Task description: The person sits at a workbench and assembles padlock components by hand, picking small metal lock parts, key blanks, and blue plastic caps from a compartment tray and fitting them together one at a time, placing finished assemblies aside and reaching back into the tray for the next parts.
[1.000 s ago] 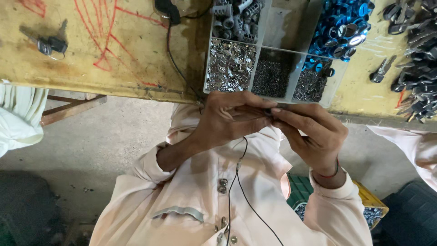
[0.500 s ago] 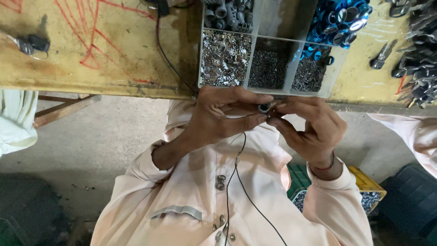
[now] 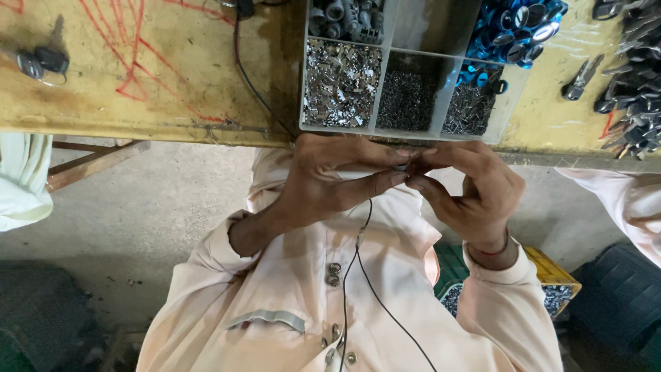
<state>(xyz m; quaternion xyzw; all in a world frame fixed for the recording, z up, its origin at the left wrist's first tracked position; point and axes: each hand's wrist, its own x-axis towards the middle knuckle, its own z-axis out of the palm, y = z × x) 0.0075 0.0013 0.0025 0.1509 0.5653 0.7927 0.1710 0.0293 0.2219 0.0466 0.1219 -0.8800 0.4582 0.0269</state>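
My left hand (image 3: 330,182) and my right hand (image 3: 471,189) meet fingertip to fingertip just below the bench edge. Together they pinch a small metal part (image 3: 403,167), mostly hidden by the fingers. Right above the hands sits a clear compartment tray (image 3: 384,65) on the yellow bench (image 3: 158,76). Its cells hold small silver metal pieces (image 3: 342,83), fine dark screws (image 3: 409,100), grey cylinders (image 3: 342,17) and blue rings (image 3: 516,24).
A black cable (image 3: 255,76) runs over the bench and down my shirt. A dark key fob (image 3: 43,62) lies at the far left, a heap of dark metal parts (image 3: 637,62) at the far right. A yellow crate (image 3: 551,286) stands on the floor.
Both hands stay joined on the small part, with only slight finger shifts. The view has drifted so the tray sits a little lower and closer to the hands.
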